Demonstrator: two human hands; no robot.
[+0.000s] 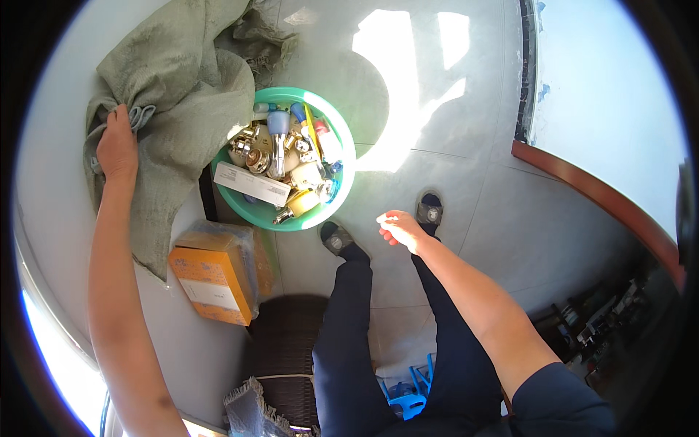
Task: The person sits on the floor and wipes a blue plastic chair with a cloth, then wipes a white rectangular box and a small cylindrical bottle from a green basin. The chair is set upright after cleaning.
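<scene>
My left hand (118, 143) grips a bunched fold of a grey-green woven sack (180, 104), which hangs draped at the left. The sack's right edge reaches the rim of a green plastic basin (350, 164). Inside the basin lie several cosmetic bottles and jars, among them a blue-capped bottle (278, 128), with a white box (252, 183) slanted across them. My right hand (401, 229) is raised in front of my feet, its fingers curled; whether anything is between them cannot be told.
Below the sack stands an orange and white cardboard box (210, 284) with clear plastic wrap. A dark woven seat (284, 349) is beside my leg. A blue plastic stool (407, 403) shows between my legs. A red-brown edge (590, 188) curves at the right.
</scene>
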